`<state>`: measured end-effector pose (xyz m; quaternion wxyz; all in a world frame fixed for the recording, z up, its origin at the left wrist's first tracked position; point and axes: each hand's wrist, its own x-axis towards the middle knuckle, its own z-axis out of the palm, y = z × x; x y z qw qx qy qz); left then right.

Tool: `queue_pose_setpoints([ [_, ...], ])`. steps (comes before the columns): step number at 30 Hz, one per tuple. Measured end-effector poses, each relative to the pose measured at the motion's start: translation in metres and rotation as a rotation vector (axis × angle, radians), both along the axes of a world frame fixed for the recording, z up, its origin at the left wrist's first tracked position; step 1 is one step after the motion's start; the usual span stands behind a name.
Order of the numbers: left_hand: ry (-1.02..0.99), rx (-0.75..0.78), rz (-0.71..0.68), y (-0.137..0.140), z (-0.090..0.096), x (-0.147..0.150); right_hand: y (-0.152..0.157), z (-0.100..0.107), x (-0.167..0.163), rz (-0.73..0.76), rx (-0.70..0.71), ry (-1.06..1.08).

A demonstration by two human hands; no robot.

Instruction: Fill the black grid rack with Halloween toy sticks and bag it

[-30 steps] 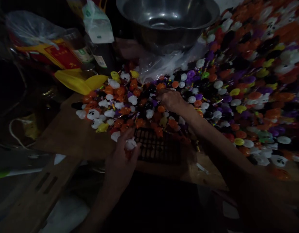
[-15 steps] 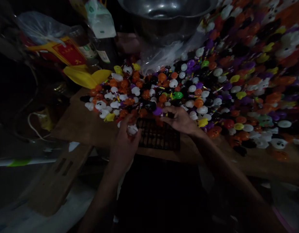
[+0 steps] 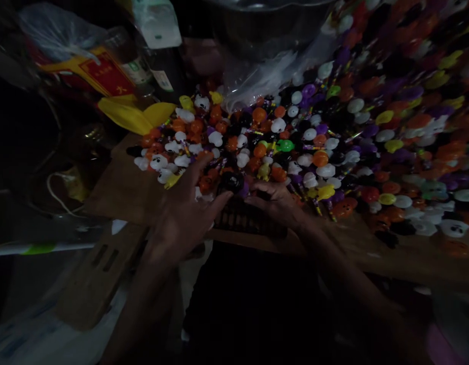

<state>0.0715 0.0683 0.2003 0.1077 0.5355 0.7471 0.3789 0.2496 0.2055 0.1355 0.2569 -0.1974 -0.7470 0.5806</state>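
My left hand [image 3: 183, 213] reaches in with thumb and fingers spread apart, beside several small toy figures. A glossy black figure [image 3: 232, 181] lies just past its thumb, near orange ones [image 3: 208, 181]. Opposite it, my right hand [image 3: 276, 203] is closed, thumb and fingertips pinched at a small purple figure [image 3: 244, 189]. Below both hands a dark gridded frame [image 3: 253, 220], with rows like an abacus, rests at the table edge, partly covered by the hands. Dim light and blur hide the finer finger contact.
A big heap of small plastic figures [image 3: 320, 159] in orange, white, purple, black and yellow spreads along the wooden table [image 3: 116, 187] and rises on the right. Behind stand a metal basin [image 3: 272, 30], a clear plastic bag [image 3: 257, 78], bottles [image 3: 164, 76] and a yellow object [image 3: 137, 115].
My left hand has moved left and spread its fingers wider, away from the white figure. The right hand has lowered slightly with the purple figure. A black figure now lies between the hands.
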Motion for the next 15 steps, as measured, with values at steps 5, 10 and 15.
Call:
queue_pose_setpoints([
  [5, 0.079, -0.092, -0.129, 0.017, 0.010, 0.004, -0.005, 0.002, 0.000, -0.023, 0.001, 0.055],
  [10, -0.004, -0.064, -0.148, 0.019, 0.006, 0.011, -0.008, 0.000, 0.008, -0.028, 0.064, 0.021],
  [15, -0.039, 0.069, -0.046, 0.011, 0.007, 0.000, -0.012, -0.008, 0.009, -0.141, 0.292, -0.018],
])
